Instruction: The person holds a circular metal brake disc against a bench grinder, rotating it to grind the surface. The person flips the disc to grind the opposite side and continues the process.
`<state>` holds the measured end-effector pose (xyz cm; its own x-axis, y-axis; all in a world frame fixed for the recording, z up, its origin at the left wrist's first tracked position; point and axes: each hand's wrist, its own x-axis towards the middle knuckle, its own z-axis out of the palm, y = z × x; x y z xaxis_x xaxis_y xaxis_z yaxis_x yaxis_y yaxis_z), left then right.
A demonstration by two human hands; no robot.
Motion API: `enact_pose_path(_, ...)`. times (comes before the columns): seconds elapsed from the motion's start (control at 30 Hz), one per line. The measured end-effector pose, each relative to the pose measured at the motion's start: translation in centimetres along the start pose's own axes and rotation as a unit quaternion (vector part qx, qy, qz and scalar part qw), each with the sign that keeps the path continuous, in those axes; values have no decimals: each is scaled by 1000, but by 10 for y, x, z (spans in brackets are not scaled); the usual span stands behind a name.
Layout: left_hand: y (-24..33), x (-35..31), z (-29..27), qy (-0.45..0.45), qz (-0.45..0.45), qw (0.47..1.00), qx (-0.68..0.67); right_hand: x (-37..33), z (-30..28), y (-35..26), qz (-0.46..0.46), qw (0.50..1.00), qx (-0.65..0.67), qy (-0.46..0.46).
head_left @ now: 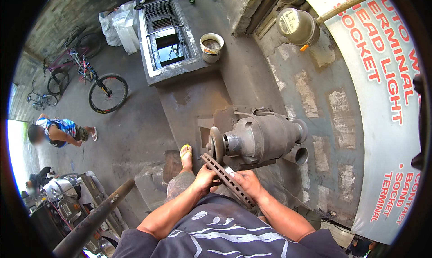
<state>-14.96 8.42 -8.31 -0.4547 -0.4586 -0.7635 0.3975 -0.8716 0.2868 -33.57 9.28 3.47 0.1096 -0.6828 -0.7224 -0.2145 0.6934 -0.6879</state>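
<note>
A vented brake disc, brown with a row of slots round its edge, is held edge-on in front of my body. My left hand is closed on its left side, the fingers partly hidden behind it. My right hand grips the other side, its thumb near a bright, bare-metal patch. The disc's upper end is at the grinding wheel of a bench grinder; whether they touch I cannot tell. The grinder's grey, dusty motor lies just beyond my right hand.
Left of me are a rusty pipe, a motorcycle, a person and bicycles. Ahead stand a grated metal-framed opening and a bucket. Electric meters and a printed banner line the right wall.
</note>
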Motion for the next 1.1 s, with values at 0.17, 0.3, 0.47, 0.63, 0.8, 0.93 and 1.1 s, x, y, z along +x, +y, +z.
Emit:
enact_pose_path(0.17,26,-25,28,-2,124,991,56,-11,-11,-1,-66,997,-16,-21)
enact_pose_path(0.3,16,-17,23,-8,134,988,71,-10,-15,-8,-67,995,-62,-27)
enact_pose_path(0.47,1,-5,12,-2,96,994,46,-8,-9,-20,-33,995,-91,-17)
enact_pose_path(0.63,1,-11,17,9,49,999,0,2,-9,-16,-22,991,-132,-9)
enact_pose_path(0.8,-8,-8,14,-2,21,999,-33,8,-5,-21,24,989,-145,-10)
enact_pose_path(0.93,-10,-14,11,-13,42,997,-63,1,-3,-29,25,985,-171,-17)
enact_pose_path(1.1,15,-13,19,40,201,973,104,-9,-10,-11,-90,981,-172,4)
